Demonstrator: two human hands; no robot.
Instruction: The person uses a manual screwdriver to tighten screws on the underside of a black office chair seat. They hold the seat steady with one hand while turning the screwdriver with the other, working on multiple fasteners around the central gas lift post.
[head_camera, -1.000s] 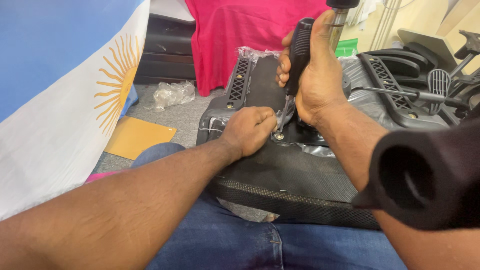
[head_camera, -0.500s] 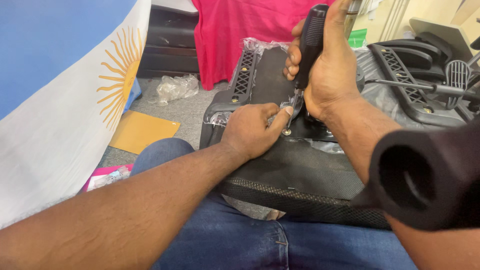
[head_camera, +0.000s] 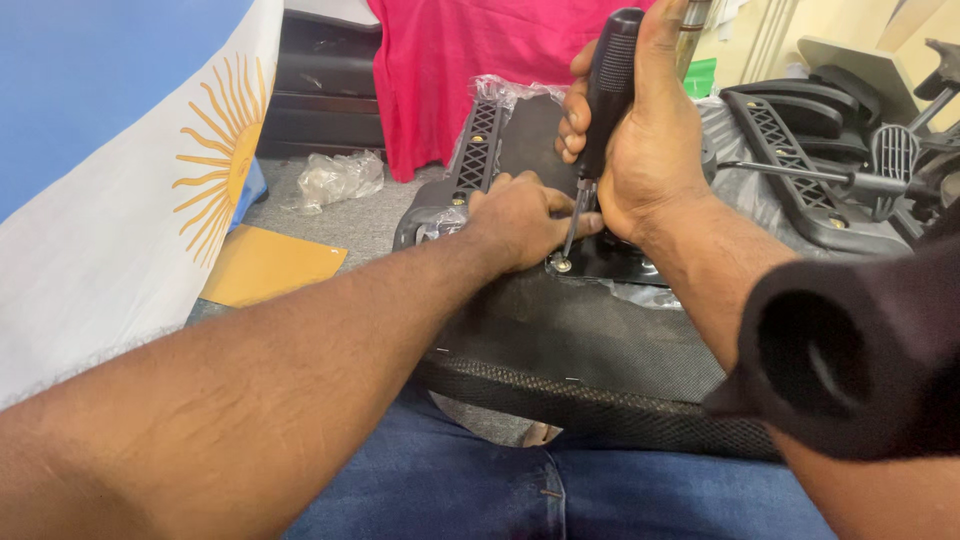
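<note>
Moved: screwdriver (head_camera: 607, 95) tipped upright | right hand (head_camera: 650, 150) grip clenched on handle | left hand (head_camera: 520, 220) pinching shaft beside screw (head_camera: 562, 265)

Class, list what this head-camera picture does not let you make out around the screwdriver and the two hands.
- Screw head type: too small, head view.
- Left hand fingertips: hidden behind the screwdriver shaft.
- Screwdriver handle top: covered by the right hand.
- Chair seat near edge: hidden by forearms.

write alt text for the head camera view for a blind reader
The right hand grips a black-handled screwdriver upright, tip on a screw in a black chair seat across the person's lap, while the left hand steadies the shaft.
</note>
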